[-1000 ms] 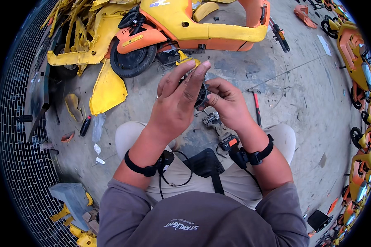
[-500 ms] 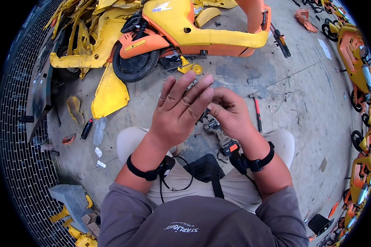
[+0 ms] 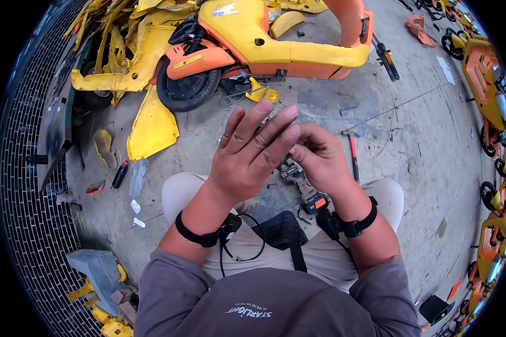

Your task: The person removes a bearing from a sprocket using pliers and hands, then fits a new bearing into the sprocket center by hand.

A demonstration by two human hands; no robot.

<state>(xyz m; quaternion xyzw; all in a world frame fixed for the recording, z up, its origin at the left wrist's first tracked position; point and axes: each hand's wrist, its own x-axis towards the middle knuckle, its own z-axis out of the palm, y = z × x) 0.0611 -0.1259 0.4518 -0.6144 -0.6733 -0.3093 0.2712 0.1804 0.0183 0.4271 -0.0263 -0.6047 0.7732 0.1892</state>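
My left hand (image 3: pixel 245 160) is raised in front of me with its back toward the view. Its fingers are stretched out and apart, while its thumb is hidden. Close against its index finger is my right hand (image 3: pixel 321 160), thumb and fingertips pinched together. Whatever the pinch holds, if anything, is too small or covered to make out. Below the hands, between my knees, lies what looks like a cordless power tool (image 3: pixel 314 201) with an orange patch on its black battery. Both wrists carry black straps with cables.
A yellow and orange scooter body (image 3: pixel 298 53) lies ahead, beside piled yellow panels (image 3: pixel 152 121). On the floor are a red-handled hammer (image 3: pixel 353 157), a dark bottle (image 3: pixel 120 174) and a black-handled tool (image 3: pixel 387 63). Scooters (image 3: pixel 488 90) line the right; a grey block (image 3: pixel 95 275) stands lower left.
The whole view has shifted slightly. My two hands stay together in nearly the same pose, with only small finger movements.
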